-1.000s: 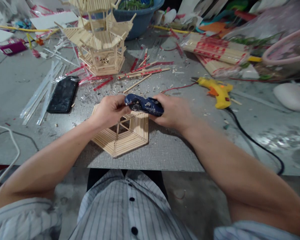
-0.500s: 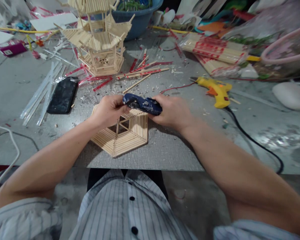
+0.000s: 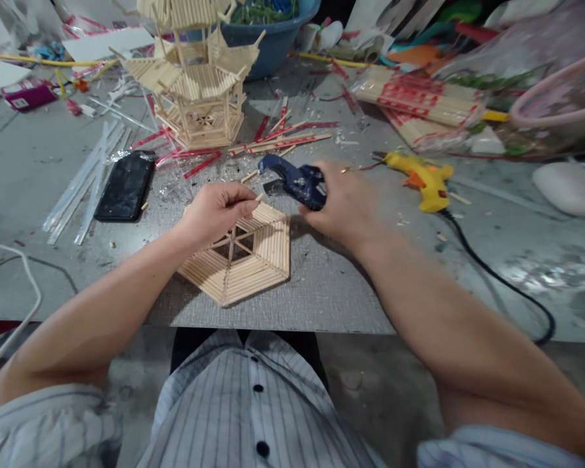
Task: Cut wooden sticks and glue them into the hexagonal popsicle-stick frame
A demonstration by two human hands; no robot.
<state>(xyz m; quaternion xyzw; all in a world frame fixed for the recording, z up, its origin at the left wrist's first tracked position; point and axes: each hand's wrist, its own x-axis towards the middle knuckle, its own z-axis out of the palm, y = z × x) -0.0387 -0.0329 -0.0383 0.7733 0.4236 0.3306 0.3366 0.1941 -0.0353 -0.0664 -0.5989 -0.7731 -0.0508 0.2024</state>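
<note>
My left hand [image 3: 223,209] pinches a short wooden stick [image 3: 259,197], whose pale end sticks out past the fingertips. The fingers cover the rest of it. My right hand [image 3: 344,205] is wrapped round a dark blue pipe cutter [image 3: 295,182], its curved jaw and blade spread apart and facing left. A small gap separates the cutter from the stick. Under my left hand lies a flat hexagonal panel of wooden sticks [image 3: 256,263], with spokes across its open centre. My left hand and forearm hide its upper left part.
Behind stands a tiered stick pagoda [image 3: 199,84], with loose sticks and red strips beside it. A black phone [image 3: 124,186] and clear glue sticks [image 3: 85,185] lie left. To the right are a corded yellow glue gun [image 3: 422,179] and packs of sticks [image 3: 419,97].
The cutter's jaws have opened, and my right hand has drawn it slightly up and right, away from my left hand. The stick's end now shows at my left fingertips.
</note>
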